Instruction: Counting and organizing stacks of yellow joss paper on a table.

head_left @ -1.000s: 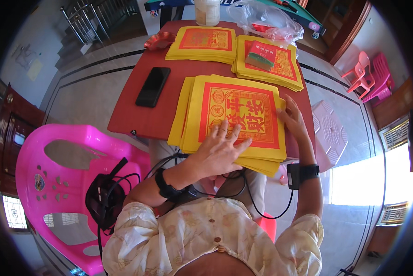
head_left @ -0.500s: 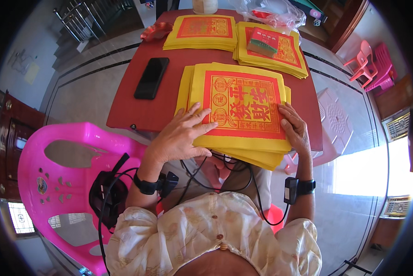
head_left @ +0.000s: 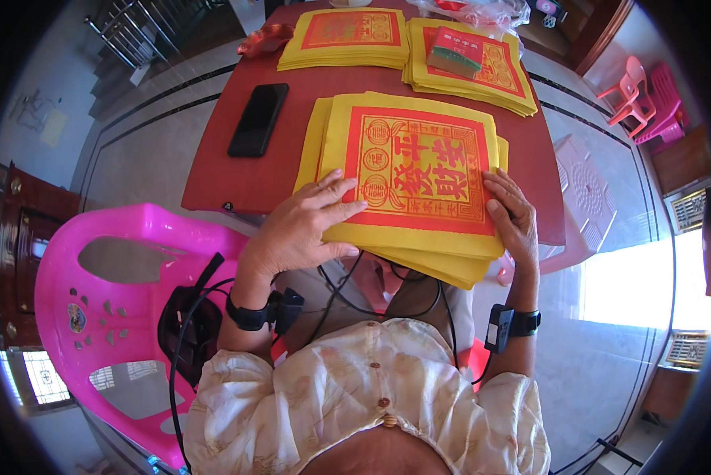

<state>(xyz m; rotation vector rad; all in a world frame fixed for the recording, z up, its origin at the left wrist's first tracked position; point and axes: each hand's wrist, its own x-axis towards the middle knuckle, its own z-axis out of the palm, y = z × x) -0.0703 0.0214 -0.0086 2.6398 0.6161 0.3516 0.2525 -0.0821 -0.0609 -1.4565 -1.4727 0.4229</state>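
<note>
The left hand [head_left: 298, 227], fingers spread, rests on the near-left corner of a red-printed yellow paper stack [head_left: 420, 174]; the right hand [head_left: 515, 218] bends along its right edge, whether gripping cannot be told. The stack overhangs the red worktop [head_left: 221, 174]. Beyond lie a black phone [head_left: 258, 120], a far-right stack [head_left: 506, 75] bearing a small box [head_left: 456, 52], and a far-left stack [head_left: 351, 30].

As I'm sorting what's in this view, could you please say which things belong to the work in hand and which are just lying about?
In hand:
- near sheet stack, touched by left hand and right hand
- probably far-left stack and far-right stack

Apparently lying about:
- black phone
- red dish
- plastic bag
</note>
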